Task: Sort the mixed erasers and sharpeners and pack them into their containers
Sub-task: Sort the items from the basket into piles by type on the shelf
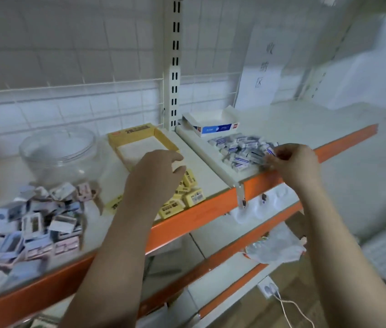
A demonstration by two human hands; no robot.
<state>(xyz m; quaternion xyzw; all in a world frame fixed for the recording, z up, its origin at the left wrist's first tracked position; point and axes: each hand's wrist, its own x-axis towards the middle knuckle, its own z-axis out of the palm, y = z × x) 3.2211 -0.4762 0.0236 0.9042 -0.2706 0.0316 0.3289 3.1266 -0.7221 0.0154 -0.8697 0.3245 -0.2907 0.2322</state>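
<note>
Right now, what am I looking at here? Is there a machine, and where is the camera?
No machine: these are a person's two bare hands, filmed by one camera worn on the head, looking down at a shelf. The left hand hovers, fingers relaxed, over a pile of yellow erasers beside an open yellow box. The right hand pinches a blue-and-white eraser at a pile of them, near a blue-and-white box. Further left: a clear jar and small boxed items, probably sharpeners.

The yellow tray point(140, 140) sits mid-shelf — the clear jar point(57, 150) just left of it, a heap of small boxes point(26, 223) left and nearer, loose yellow erasers point(187, 195) just before it, the open carton point(211, 125) right — white erasers point(239, 150) before that.
</note>
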